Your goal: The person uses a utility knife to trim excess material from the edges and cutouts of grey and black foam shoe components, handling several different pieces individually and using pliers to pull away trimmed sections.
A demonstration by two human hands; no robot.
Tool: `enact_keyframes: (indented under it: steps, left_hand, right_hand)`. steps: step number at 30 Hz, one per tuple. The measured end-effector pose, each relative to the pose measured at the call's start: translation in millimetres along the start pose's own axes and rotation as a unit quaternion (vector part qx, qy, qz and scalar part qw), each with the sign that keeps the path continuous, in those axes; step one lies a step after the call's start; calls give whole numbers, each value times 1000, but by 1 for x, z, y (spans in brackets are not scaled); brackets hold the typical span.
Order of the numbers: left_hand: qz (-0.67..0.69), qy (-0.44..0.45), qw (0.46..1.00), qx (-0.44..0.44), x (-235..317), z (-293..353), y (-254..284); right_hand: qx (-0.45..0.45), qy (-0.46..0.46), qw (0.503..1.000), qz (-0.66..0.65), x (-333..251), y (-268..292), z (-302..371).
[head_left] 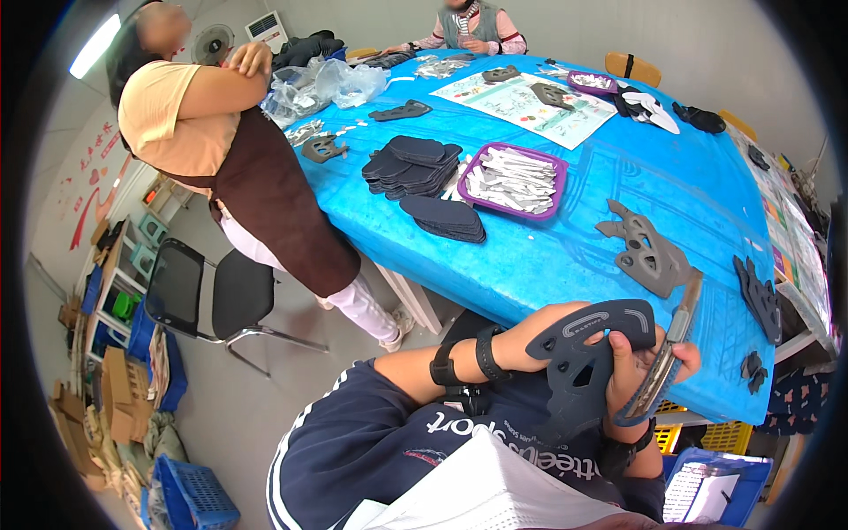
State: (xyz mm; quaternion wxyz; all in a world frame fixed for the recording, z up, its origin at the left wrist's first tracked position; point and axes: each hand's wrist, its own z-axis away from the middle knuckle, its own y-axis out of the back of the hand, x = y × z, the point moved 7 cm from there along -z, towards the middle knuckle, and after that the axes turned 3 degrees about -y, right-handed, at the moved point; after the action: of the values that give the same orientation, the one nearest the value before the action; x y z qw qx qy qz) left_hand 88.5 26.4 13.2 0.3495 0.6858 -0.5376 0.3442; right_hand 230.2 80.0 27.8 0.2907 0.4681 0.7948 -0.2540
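My left hand (527, 334) grips a dark grey moulded upper (579, 389) with cut-out holes and a curved band; most of its fingers are hidden behind the piece. Closed near the upper's other side, my right hand (631, 375) holds a long, narrow silver-and-dark tool (681, 325) whose kind I cannot make out. Its thumb points up beside the upper. Just beyond, a lighter grey moulded upper (655, 265) lies on the blue-covered table (503, 287). A darker cut-out piece (757, 299) rests near the right edge.
A purple basket (560, 200) of white strips stands mid-table beside stacks of dark flat pads (411, 172). A person (190, 124) in a brown apron stands at the left with folded arms; another person (477, 31) sits across. A black chair (243, 291) stands on the floor.
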Motion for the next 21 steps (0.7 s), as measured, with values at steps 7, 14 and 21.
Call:
enact_keyframes:
  steps: [7,14,21]
  left_hand:
    - [36,-43,998,-14,-3,-24,-4]
    - [-97,-91,986,-98,17,-70,42]
    - [-108,2,987,-122,-11,-70,49]
  right_hand:
    - [61,21,997,-30,29,7,7]
    - [128,116,982,70,27,40,-3]
    - [59,165,981,87,29,83,33]
